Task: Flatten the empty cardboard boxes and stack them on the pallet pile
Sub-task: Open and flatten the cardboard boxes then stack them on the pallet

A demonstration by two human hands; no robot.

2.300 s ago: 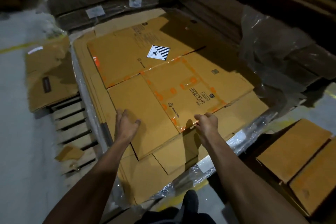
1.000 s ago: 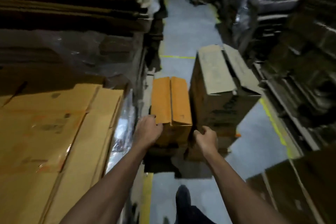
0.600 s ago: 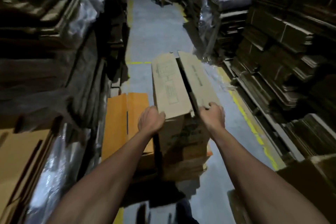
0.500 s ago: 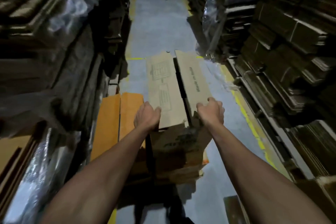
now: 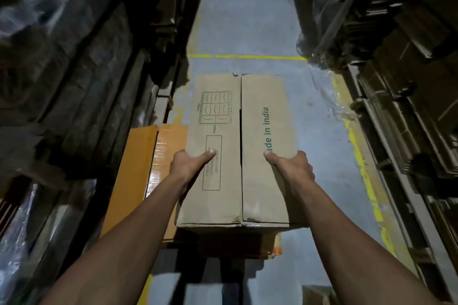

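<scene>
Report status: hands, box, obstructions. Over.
Left hand and right hand grip brown box by its sides. Box unflattened. Orange box close beside left.

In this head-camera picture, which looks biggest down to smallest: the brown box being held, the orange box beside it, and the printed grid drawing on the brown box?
1. Brown cardboard box, though it is nearest the camera.
2. Orange box, partly hidden behind it, so its true size is unsure.
3. Grid drawing, clearly smallest.
</scene>
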